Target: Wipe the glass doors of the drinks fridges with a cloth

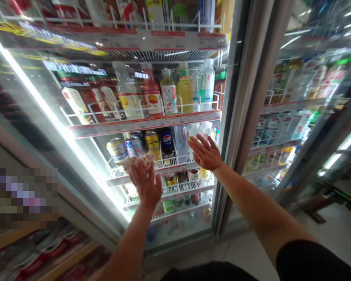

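Observation:
My left hand [146,185] presses a crumpled, light patterned cloth [138,162] against the glass door [84,218] of a lit drinks fridge. Its fingertips lie on the cloth, and the thumb sticks out to the right. Higher and to the right, my right hand [206,153] is open with its fingers spread. It holds nothing and is at the glass near the door's right side; whether the palm touches cannot be made out. Behind the glass, close to the cloth, stand several drink cans [117,150] and a dark Pepsi can [166,141].
Bottles [153,95] fill the fridge shelf [152,123] above my hands. A metal door frame [245,97] runs down on the right, with another stocked glass-fronted fridge [298,105] beyond. Lower left are shelves with red packages [46,253]. Pale floor [234,257] shows below.

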`<state>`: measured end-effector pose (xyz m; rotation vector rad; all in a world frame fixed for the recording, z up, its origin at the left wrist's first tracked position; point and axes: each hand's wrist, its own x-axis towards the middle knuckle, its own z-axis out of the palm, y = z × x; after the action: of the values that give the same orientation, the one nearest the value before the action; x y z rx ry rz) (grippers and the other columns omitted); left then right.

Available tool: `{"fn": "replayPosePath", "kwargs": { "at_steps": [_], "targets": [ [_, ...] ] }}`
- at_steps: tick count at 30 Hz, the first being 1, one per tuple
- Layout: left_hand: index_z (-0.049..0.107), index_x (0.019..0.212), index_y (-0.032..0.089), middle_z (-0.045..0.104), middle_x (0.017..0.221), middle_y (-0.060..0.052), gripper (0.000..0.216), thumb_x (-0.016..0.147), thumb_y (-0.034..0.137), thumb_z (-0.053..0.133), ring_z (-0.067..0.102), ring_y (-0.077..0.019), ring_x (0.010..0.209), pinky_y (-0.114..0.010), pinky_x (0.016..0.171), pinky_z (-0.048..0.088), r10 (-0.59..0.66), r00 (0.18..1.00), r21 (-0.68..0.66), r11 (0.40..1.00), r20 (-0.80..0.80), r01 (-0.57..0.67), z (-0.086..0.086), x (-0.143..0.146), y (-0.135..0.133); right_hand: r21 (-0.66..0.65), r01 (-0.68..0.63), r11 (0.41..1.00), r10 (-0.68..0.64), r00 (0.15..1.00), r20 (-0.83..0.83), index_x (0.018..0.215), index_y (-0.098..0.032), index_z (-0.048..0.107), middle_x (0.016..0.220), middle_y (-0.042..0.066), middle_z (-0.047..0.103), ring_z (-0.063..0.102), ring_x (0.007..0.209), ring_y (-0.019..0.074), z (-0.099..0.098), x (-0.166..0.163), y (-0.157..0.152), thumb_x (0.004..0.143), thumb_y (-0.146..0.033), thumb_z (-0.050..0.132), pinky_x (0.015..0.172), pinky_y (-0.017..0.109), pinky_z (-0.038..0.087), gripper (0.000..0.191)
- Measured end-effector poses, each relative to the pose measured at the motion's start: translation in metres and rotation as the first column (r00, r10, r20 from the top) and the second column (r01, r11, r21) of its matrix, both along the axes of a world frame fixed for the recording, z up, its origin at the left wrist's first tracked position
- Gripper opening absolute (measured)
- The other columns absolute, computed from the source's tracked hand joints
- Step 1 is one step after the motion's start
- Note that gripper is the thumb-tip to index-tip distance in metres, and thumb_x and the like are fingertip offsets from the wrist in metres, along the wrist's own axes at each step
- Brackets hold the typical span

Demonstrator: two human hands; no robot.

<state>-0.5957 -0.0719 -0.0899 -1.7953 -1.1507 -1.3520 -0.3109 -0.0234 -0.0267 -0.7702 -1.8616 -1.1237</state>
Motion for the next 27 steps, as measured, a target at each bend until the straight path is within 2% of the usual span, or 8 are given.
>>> {"fn": "replayPosePath", "kwargs": {
  "at_steps": [3, 9, 11, 13, 16, 22, 24, 27],
  "targets": [
    [0.029, 0.162, 0.027, 0.012, 0.171, -0.009, 0.065, 0.101, 0.026, 0.051, -0.003, -0.0332, 0.158, -0.062, 0.127, 0.006, 0.008, 0.999, -0.024, 1.000, -0.033, -0.008, -0.009, 0.007, -0.002, 0.028, -0.010, 1.000, 0.010, 1.000, 0.001, 0.163, -0.025, 0.020, 0.155, 0.000, 0.049, 0.031, 0.153, 0.0178, 0.001, 0.001, 0.000, 0.100, -0.022, 0.048, 0.132, 0.042, 0.009, 0.070],
    [0.040, 0.158, 0.020, 0.014, 0.170, -0.010, 0.056, 0.103, 0.031, 0.045, -0.002, -0.0340, 0.158, -0.060, 0.128, 0.003, -0.033, 0.999, 0.022, 0.999, 0.017, 0.032, 0.044, 0.009, 0.005, 0.046, -0.010, 0.999, 0.010, 1.000, 0.004, 0.163, -0.024, 0.022, 0.155, 0.001, 0.049, 0.031, 0.153, 0.0186, 0.001, 0.000, 0.000, 0.100, -0.022, 0.048, 0.133, 0.042, 0.008, 0.068],
    [0.036, 0.160, 0.021, 0.015, 0.170, -0.009, 0.058, 0.102, 0.028, 0.045, 0.000, -0.0317, 0.158, -0.057, 0.128, 0.006, -0.034, 0.999, 0.038, 0.999, -0.019, 0.035, 0.041, 0.016, 0.002, 0.054, -0.008, 0.999, 0.008, 1.000, 0.004, 0.163, -0.023, 0.024, 0.155, 0.001, 0.050, 0.031, 0.153, 0.0187, 0.001, -0.001, 0.000, 0.100, -0.022, 0.049, 0.133, 0.042, 0.008, 0.067],
    [0.032, 0.161, 0.024, 0.019, 0.170, -0.008, 0.062, 0.101, 0.024, 0.048, 0.003, -0.0289, 0.159, -0.054, 0.129, 0.009, -0.043, 0.995, 0.032, 0.998, -0.085, 0.046, 0.026, 0.024, -0.002, 0.053, -0.007, 0.999, 0.007, 1.000, 0.004, 0.162, -0.024, 0.027, 0.154, 0.001, 0.050, 0.032, 0.153, 0.0188, 0.000, -0.001, 0.000, 0.100, -0.022, 0.048, 0.132, 0.042, 0.008, 0.065],
    [0.035, 0.160, 0.027, 0.028, 0.167, -0.007, 0.062, 0.100, 0.023, 0.050, 0.007, -0.0272, 0.158, -0.052, 0.129, 0.012, -0.062, 0.986, -0.001, 0.998, -0.154, 0.063, 0.015, 0.030, -0.003, 0.010, -0.005, 1.000, 0.005, 1.000, -0.003, 0.161, -0.027, 0.029, 0.154, 0.000, 0.051, 0.034, 0.152, 0.0190, 0.000, 0.000, 0.001, 0.100, -0.022, 0.046, 0.132, 0.042, 0.011, 0.063],
    [0.049, 0.152, 0.021, 0.028, 0.167, -0.008, 0.051, 0.103, 0.030, 0.042, 0.010, -0.0283, 0.158, -0.051, 0.129, 0.011, -0.096, 0.993, 0.034, 0.995, -0.063, 0.098, 0.058, 0.032, 0.006, -0.001, -0.013, 1.000, 0.013, 1.000, -0.009, 0.162, -0.027, 0.026, 0.154, 0.000, 0.050, 0.033, 0.152, 0.0185, 0.000, 0.000, 0.001, 0.100, -0.023, 0.047, 0.132, 0.042, 0.013, 0.066],
    [0.050, 0.152, 0.020, 0.028, 0.167, -0.008, 0.050, 0.103, 0.029, 0.041, 0.008, -0.0277, 0.158, -0.050, 0.130, 0.011, -0.097, 0.992, 0.023, 0.995, -0.074, 0.099, 0.052, 0.036, 0.003, 0.031, -0.022, 0.999, 0.022, 1.000, -0.005, 0.162, -0.024, 0.025, 0.154, 0.001, 0.051, 0.032, 0.153, 0.0183, 0.000, 0.000, 0.001, 0.100, -0.022, 0.048, 0.132, 0.042, 0.011, 0.067],
    [0.052, 0.150, 0.020, 0.037, 0.163, -0.009, 0.050, 0.101, 0.026, 0.046, 0.010, -0.0264, 0.158, -0.048, 0.130, 0.012, -0.109, 0.979, -0.033, 0.994, -0.172, 0.105, 0.026, 0.044, -0.002, 0.041, -0.028, 0.999, 0.028, 1.000, 0.002, 0.162, -0.023, 0.027, 0.153, 0.002, 0.051, 0.032, 0.152, 0.0186, 0.001, 0.000, 0.001, 0.099, -0.022, 0.048, 0.132, 0.042, 0.010, 0.066]
  ]
}}
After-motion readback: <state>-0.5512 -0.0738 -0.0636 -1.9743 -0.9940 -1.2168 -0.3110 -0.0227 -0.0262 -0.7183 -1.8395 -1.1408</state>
